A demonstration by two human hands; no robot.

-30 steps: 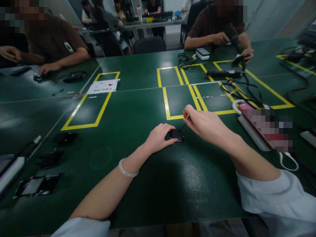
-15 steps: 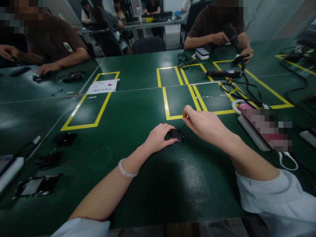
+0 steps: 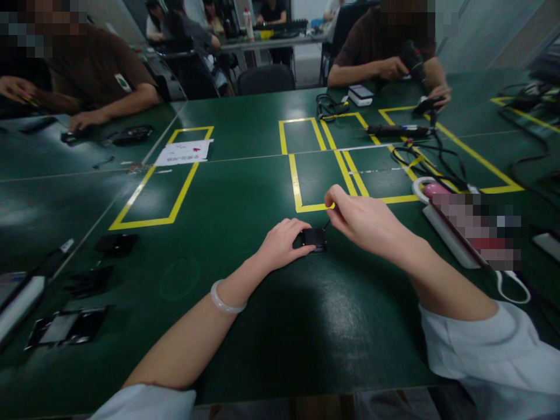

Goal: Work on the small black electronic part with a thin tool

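A small black rectangular part (image 3: 314, 238) lies on the green table (image 3: 262, 326), in front of me. My left hand (image 3: 285, 244) grips its left end, thumb along the near edge and fingers at the far edge. My right hand (image 3: 356, 219) is closed in a pinch around a thin dark tool (image 3: 326, 224). The shaft slants down to the part's far right corner; its tip is too small to make out, and the handle is hidden by my fingers.
To the left lie several black parts (image 3: 90, 281) and a flat frame-like piece (image 3: 65, 326). On the right are a pink-topped case (image 3: 455, 227), black cables (image 3: 441, 160) and an electric screwdriver (image 3: 398, 130). Across the table, a co-worker's hand (image 3: 438, 98) holds a dark part beside a power tool (image 3: 412, 61).
Both my hands keep their places on the part and the tool. The whole view shifts very slightly. At the far left, a co-worker's hand has changed its pose a little.
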